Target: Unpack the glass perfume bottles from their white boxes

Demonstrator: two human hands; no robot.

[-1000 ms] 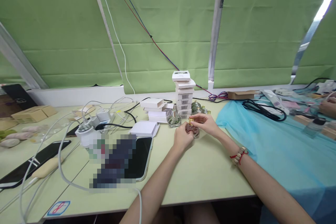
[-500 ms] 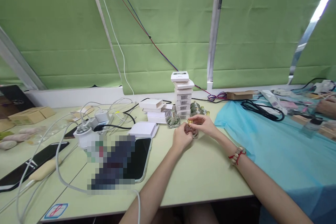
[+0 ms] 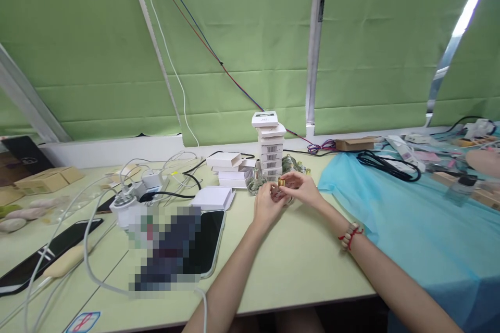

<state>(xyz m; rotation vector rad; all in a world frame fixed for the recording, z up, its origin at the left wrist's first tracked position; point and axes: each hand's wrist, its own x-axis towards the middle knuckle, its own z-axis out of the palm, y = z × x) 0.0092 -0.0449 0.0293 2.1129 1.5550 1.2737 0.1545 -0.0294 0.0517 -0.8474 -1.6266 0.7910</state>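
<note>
My left hand (image 3: 266,205) is closed around a small glass perfume bottle (image 3: 277,195), most of it hidden behind the fingers. The thumb and fingers of my right hand (image 3: 303,188) pinch the gold cap (image 3: 281,182) at the bottle's top. Whether the cap is loose or fixed I cannot tell. Just beyond my left hand another clear glass bottle (image 3: 254,183) stands upright. A tall stack of small white boxes (image 3: 271,150) rises behind my hands, with several more glass bottles (image 3: 289,163) to its right.
White open cartons (image 3: 227,160) lie left of the stack, with a flat white box (image 3: 212,197) in front. A phone (image 3: 207,243), charging plugs (image 3: 124,208) and looping white cables cover the left side. Blue sheeting (image 3: 390,218) with a black cable (image 3: 386,164) covers the right.
The view has tilted slightly. My left hand covers more of the bottle, while my right fingers stay at the gold cap. At far right, a co-worker's hand has shifted.
</note>
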